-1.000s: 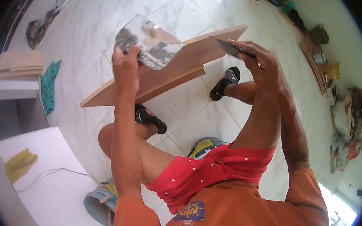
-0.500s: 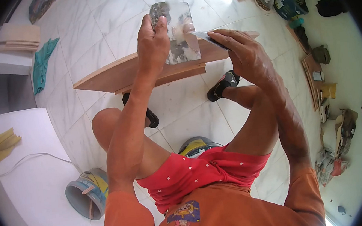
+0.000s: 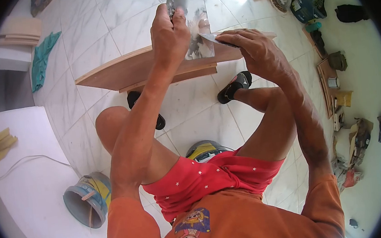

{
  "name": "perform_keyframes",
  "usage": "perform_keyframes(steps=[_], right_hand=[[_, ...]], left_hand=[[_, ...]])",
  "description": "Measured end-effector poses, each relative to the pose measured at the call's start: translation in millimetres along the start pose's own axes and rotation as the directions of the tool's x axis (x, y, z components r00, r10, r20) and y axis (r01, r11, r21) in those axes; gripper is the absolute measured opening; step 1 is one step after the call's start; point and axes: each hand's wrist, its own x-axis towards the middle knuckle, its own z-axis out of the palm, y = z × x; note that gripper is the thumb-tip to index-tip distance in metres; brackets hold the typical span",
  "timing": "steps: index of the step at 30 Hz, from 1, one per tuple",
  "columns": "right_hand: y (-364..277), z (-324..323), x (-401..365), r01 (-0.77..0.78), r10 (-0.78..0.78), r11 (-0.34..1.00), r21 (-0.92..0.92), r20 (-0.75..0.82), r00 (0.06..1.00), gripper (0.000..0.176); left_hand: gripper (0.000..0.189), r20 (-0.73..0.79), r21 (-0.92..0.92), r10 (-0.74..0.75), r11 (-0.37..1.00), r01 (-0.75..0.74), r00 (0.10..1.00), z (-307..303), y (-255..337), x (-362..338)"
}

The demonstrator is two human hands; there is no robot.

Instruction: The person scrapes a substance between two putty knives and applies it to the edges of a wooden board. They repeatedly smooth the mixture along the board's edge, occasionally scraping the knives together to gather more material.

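My left hand point(image 3: 170, 38) is wrapped round the left side of a plastering trowel point(image 3: 198, 9), a thin rectangular plate smeared with pale and dark filler. A pinkish-brown dab of filler point(image 3: 203, 23) sits on its face. In my right hand point(image 3: 260, 51) is a putty knife point(image 3: 212, 37), fingers laid along its blade. The knife's tip meets the trowel's right edge, by the filler. Both tools are above a curved wooden board point(image 3: 121, 74), which stands crosswise past my feet and is partly hidden by my left forearm and the trowel.
A grey bucket point(image 3: 73, 202) with a stick in it lies tilted at lower left, beside a white surface point(image 3: 28, 178). Another bucket point(image 3: 204, 149) is between my legs. A green cloth point(image 3: 43, 64) lies at left. Boards, a dark bucket point(image 3: 304, 9) and clutter line the right wall.
My left hand and the trowel have shifted up and to the right in view. The putty knife has stayed at the trowel's right edge. The view itself has shifted slightly.
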Motion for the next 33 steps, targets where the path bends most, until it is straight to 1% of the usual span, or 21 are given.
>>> perform_keyframes(steps=[3,6,9,12,14,15,16,18,19,21,22,24,25,27,28,30,33], right_hand=[[6,0,-4,0.018,-0.020,1.000,0.025,0.066,0.998,0.055],[11,-2,-3,0.036,-0.047,0.996,0.076,0.154,0.987,0.052],[15,-6,-5,0.073,-0.096,0.990,0.120,0.196,0.976,0.051],[21,-13,-11,0.024,-0.084,0.977,0.214,0.277,0.957,0.043],[19,-13,-21,-0.168,0.105,0.955,0.243,0.254,0.962,0.037],[20,-12,-25,-0.260,0.196,0.931,0.257,0.248,0.949,0.034],[27,-9,-28,-0.301,0.254,0.922,0.245,0.204,0.945,0.033],[45,-1,-32,-0.384,0.369,0.894,0.231,0.109,0.923,0.031],[52,1,-31,-0.418,0.407,0.902,0.104,0.118,0.906,0.033],[54,10,-27,-0.366,0.360,0.926,0.090,0.082,0.929,0.035],[54,13,-24,-0.339,0.334,0.937,0.082,0.066,0.940,0.036],[57,23,-21,-0.350,0.348,0.937,0.011,0.085,0.934,0.040],[59,27,-19,-0.352,0.353,0.936,-0.023,0.095,0.931,0.042],[66,33,-14,-0.309,0.317,0.948,-0.083,0.113,0.942,0.036],[70,35,-11,-0.287,0.299,0.952,-0.111,0.122,0.946,0.033],[77,38,-5,-0.298,0.320,0.944,-0.138,0.178,0.931,0.033],[88,42,5,-0.295,0.329,0.939,-0.174,0.219,0.918,0.032]], left_hand=[[0.023,0.013,0.002,-0.030,1.000,0.030,0.999,0,-1,1],[0.023,-0.005,0.080,-0.050,0.996,0.050,0.999,0,-4,2],[0.023,-0.023,0.051,-0.041,0.998,0.042,0.999,-2,-6,3],[0.023,-0.097,0.037,0.067,0.997,-0.063,0.993,-9,-5,9],[0.024,-0.133,0.052,0.077,0.996,-0.071,0.988,-21,-10,23],[0.024,-0.138,0.013,0.042,0.999,-0.041,0.990,-29,-6,26],[0.022,-0.133,-0.015,-0.009,1.000,0.007,0.991,-35,-10,29],[0.022,-0.104,-0.199,-0.145,0.972,0.122,0.984,-49,-13,33],[0.022,-0.104,-0.212,-0.149,0.969,0.124,0.983,-50,-12,33],[0.023,-0.104,-0.237,-0.157,0.963,0.129,0.982,-54,-9,33],[0.023,-0.097,-0.215,-0.177,0.964,0.153,0.979,-56,-13,33],[0.024,-0.091,-0.170,-0.214,0.965,0.197,0.972,-62,-13,33],[0.028,-0.084,-0.111,-0.199,0.976,0.189,0.976,-65,-9,33],[0.040,-0.063,0.009,-0.170,0.985,0.171,0.983,-67,2,33],[0.037,-0.078,-0.022,-0.147,0.989,0.146,0.986,-67,2,33],[0.034,-0.107,-0.083,-0.100,0.992,0.091,0.989,-66,2,32],[0.033,-0.151,-0.038,-0.131,0.991,0.126,0.980,-66,9,31]])
